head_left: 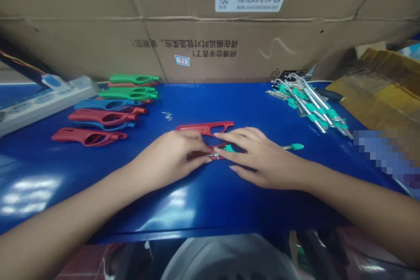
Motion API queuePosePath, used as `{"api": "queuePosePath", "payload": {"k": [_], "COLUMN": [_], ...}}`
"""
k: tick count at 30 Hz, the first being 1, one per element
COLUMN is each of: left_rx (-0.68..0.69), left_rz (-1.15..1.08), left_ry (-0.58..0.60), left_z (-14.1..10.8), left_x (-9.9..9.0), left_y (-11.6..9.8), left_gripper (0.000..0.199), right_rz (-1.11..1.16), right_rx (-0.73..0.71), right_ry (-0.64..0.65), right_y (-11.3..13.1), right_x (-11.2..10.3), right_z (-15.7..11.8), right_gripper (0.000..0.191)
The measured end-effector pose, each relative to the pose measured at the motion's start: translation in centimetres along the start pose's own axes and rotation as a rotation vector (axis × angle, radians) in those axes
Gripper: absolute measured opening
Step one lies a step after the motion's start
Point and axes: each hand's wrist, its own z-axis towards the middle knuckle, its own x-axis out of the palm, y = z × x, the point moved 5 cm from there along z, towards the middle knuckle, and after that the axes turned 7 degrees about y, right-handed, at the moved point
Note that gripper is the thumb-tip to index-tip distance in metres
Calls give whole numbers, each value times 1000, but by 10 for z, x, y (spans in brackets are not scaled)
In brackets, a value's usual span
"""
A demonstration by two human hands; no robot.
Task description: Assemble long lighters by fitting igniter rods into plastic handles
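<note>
So my left grip point(207, 154) was pinched nearly closed on what looked like a small metal part over the red half-shell point(220, 148), near the tabletop's point(203, 210) front edge. My right grip point(226, 153), fingers loosely spread, steadied that shell's green piece point(229, 147).
</note>
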Motion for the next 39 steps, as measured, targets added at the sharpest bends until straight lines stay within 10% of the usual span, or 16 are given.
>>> {"api": "queuePosePath", "payload": {"k": [24, 29, 39], "left_rx": [-33, -1, 58], "left_rz": [182, 134, 278], "left_ry": [17, 20, -47], "left_z": [-2, -3, -4], "left_x": [3, 3, -3], "left_y": [-4, -4, -13], "left_gripper": [20, 21, 20], "right_rz": [-37, 48, 101], "right_rx": [82, 164, 166], "right_ry": [86, -106, -69], "right_y": [11, -5, -15], "right_x": [3, -16, -15], "right_z": [-1, -3, -3], "right_gripper": [51, 27, 14]}}
